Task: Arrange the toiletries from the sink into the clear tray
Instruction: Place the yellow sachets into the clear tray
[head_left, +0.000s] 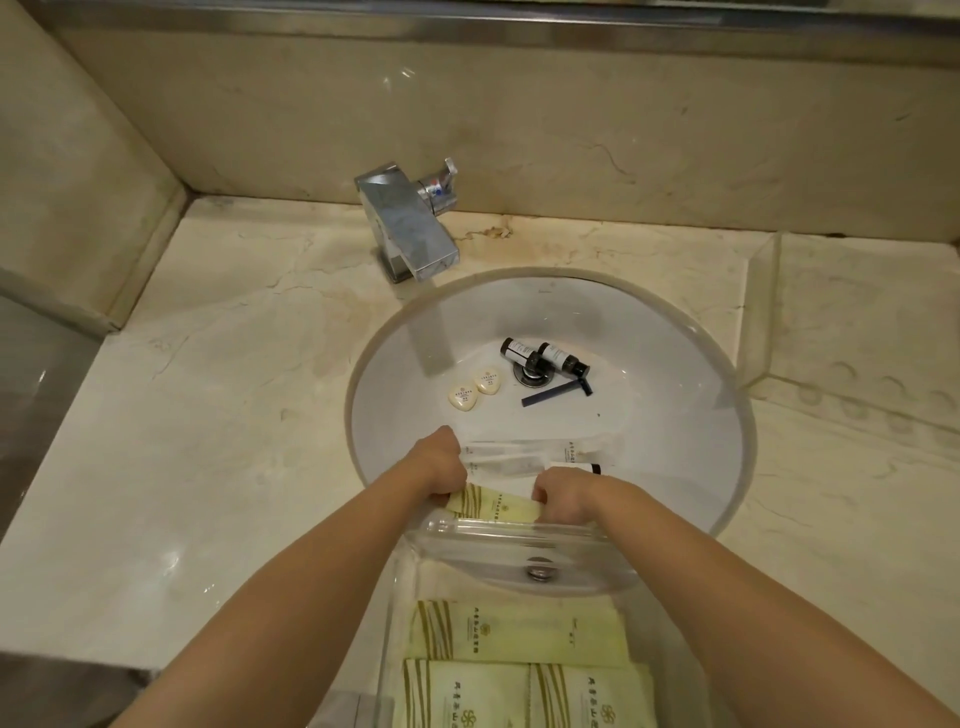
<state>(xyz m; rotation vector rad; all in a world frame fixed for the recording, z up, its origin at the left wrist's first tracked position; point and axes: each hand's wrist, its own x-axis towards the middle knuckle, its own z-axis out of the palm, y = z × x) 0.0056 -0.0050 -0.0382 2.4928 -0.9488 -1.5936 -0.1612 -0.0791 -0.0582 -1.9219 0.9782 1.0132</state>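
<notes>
Pale-yellow flat paper sachet (493, 506) sits at the near rim of the white oval sink (675, 364), just above the clear plastic tray (395, 582). Left hand (439, 462) and right hand (563, 496) each pinch one end of it. Looks light, floppy, creasable, so holding both ends is right. Clear cellophane packets (524, 457) beside it probably slippery.

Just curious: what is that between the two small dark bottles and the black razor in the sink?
The head view shows the metal drain plug between the two dark bottles and the black razor.
</notes>
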